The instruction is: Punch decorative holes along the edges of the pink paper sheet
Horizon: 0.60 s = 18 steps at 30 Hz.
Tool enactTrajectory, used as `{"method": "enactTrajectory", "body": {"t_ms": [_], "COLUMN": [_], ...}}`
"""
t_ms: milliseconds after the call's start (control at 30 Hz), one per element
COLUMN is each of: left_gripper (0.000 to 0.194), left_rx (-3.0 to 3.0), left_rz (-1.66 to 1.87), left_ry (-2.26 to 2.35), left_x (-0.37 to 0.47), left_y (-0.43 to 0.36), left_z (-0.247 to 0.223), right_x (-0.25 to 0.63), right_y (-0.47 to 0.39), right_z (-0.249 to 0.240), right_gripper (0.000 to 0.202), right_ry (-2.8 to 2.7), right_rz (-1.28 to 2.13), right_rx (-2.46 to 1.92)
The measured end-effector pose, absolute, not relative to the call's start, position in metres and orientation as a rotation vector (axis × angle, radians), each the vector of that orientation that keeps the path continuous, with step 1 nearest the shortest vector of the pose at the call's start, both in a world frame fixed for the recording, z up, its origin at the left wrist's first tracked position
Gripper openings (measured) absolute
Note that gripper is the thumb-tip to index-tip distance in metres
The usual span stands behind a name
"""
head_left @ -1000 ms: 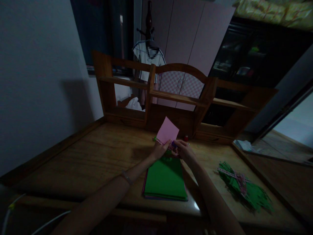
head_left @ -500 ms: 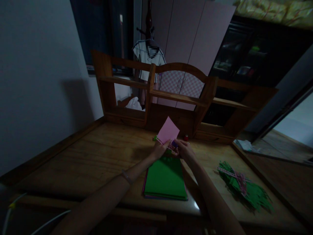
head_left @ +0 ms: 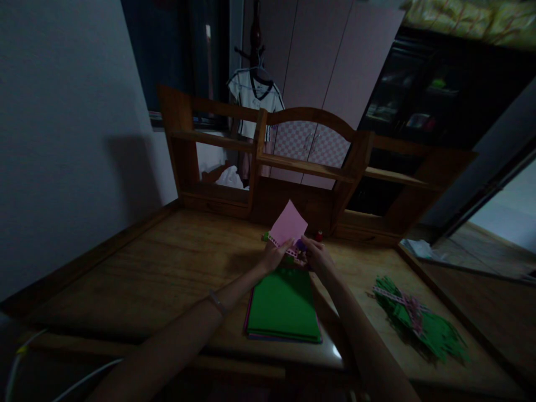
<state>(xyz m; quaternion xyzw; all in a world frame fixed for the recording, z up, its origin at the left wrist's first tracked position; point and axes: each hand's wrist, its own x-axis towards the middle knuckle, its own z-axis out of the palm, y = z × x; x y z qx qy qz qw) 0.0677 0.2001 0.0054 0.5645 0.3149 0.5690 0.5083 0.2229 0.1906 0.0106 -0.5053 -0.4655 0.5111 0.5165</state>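
My left hand is closed on a sheet of pink paper, its thumb lying on the face of the sheet. A row of punched holes runs along the paper's near edge. A small purple craft punch sits at the right end of that edge, gripped in my right hand; its finer parts are too dark to make out. Below both hands lies a stack of coloured paper with a green sheet on top.
Green paper strips with pink punched strips across them lie on the right of the wooden desk. A small red object and a small green one stand behind the hands. A wooden shelf closes off the back.
The hands and pink paper have barely moved. More of the purple punch shows now, slightly farther right at the paper's edge.
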Motion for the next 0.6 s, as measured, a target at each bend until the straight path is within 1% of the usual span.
{"method": "enactTrajectory", "body": {"t_ms": [233,600], "left_gripper": [0.032,0.040], "left_rx": [1.353,1.403], "left_rz": [1.346,1.356], "left_ry": [0.726,0.831], "left_x": [0.0682,0.0660], "left_y": [0.1989,0.1942], "left_z": [0.0065,0.0141], "right_x": [0.2222,0.2191], "right_y": [0.1890,0.1823], "right_z": [0.0132,0.0160], "right_gripper": [0.043,0.043], "right_ry": [-1.130,-1.202], "right_rz": [1.215,1.249], "right_rx": [-1.212,-1.208]}}
